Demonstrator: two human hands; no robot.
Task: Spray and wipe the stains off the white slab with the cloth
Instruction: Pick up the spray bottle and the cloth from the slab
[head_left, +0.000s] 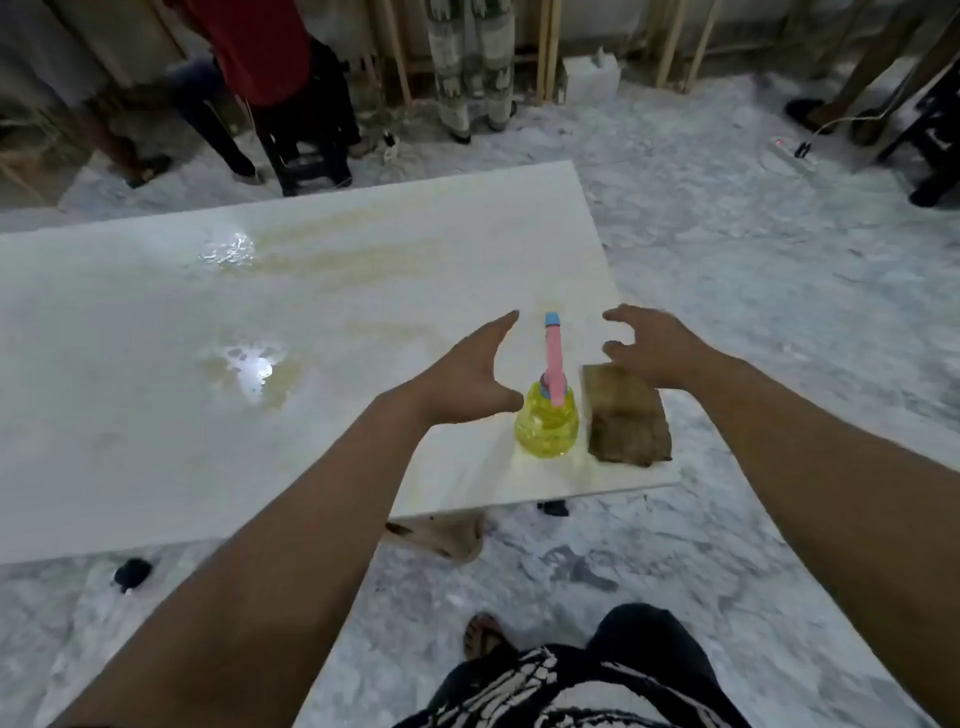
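- White slab (156, 415): wide and glossy, lying flat and raised above the marbled floor (779, 312); it fills the left and centre of your view.
- Stains (332, 260): yellowish-brown streaks across the far half of the slab, plus a tinted wet patch (249, 371) at mid-slab that reflects a light.
- Spray bottle (547, 423): clear yellow body, pink trigger head with a blue nozzle tip pointing away from you; it stands upright on the slab's near right corner.
- Cloth (626, 415): brown, folded into a rectangle, lying flat on the slab just right of the bottle and reaching the slab's right edge.
- Your left hand (467, 374): fingers straight and together, thumb spread wide toward the bottle; it sits just left of the bottle and grips nothing.
- Your right hand (649, 348): fingers loosely curled and apart, hovering over the cloth's far end; whether it touches the cloth cannot be told, and it holds nothing.
- Background: other people's legs (234, 135) and a dark stool (306, 166) beyond the slab's far edge; a white power strip (792, 150) with a cable on the floor at far right.
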